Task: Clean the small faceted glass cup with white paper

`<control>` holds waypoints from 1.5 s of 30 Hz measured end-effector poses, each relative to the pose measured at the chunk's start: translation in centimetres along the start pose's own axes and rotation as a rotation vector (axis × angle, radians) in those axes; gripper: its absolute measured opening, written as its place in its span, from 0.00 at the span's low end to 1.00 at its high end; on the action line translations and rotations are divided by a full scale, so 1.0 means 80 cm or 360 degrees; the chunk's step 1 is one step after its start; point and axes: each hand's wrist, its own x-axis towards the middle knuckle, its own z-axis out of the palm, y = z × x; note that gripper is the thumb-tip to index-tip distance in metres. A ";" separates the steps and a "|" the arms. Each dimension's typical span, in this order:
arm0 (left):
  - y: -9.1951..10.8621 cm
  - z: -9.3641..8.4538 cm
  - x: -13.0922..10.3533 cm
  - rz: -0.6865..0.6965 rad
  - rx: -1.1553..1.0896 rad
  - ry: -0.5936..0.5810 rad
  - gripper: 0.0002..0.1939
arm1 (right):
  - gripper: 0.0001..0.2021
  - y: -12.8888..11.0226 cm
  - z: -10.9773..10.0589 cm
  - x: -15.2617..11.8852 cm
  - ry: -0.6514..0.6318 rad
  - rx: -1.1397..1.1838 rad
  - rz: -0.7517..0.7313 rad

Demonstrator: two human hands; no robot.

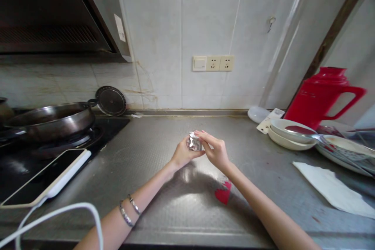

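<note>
A small shiny silver object, like crumpled foil or a small glass (194,143), is between my two hands above the metal counter (164,218). My left hand (183,154) wraps round its left side and underside, thumb pointing right. Over its top and right side lie the fingers of my right hand (216,149), touching it. What the object is exactly is too small to tell. A red torn piece (223,193) lies flat on the counter below my right hand.
At the left, a steel pan (55,123) sits on the stove, with a phone (43,179) and white cable (73,206) in front. Stacked bowls (290,140), a red thermos (319,97), a plate (345,152) and white paper (335,189) are at the right.
</note>
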 end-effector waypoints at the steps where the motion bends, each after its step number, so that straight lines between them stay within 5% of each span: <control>1: -0.001 0.000 0.000 -0.0021 -0.0009 0.0033 0.28 | 0.15 0.000 -0.001 0.001 0.0015 -0.0012 0.0032; 10: 0.013 0.000 0.000 0.0064 0.0221 -0.0098 0.15 | 0.17 -0.005 -0.001 -0.003 -0.0115 0.0031 -0.0341; 18: 0.008 0.001 -0.006 -0.0085 0.0170 0.0104 0.31 | 0.12 -0.001 -0.001 0.001 0.0155 -0.0017 0.0148; 28: 0.016 -0.005 0.001 -0.0136 0.0172 0.0056 0.19 | 0.17 -0.007 -0.002 0.000 -0.0026 -0.0009 -0.0362; 37: 0.020 0.006 -0.006 -0.0356 -0.0158 0.0045 0.23 | 0.13 0.001 -0.005 0.002 0.0170 -0.0073 -0.0014; 45: 0.030 -0.014 0.005 -0.0480 -0.0216 0.0188 0.21 | 0.20 -0.004 -0.001 -0.002 0.0047 -0.0033 -0.0412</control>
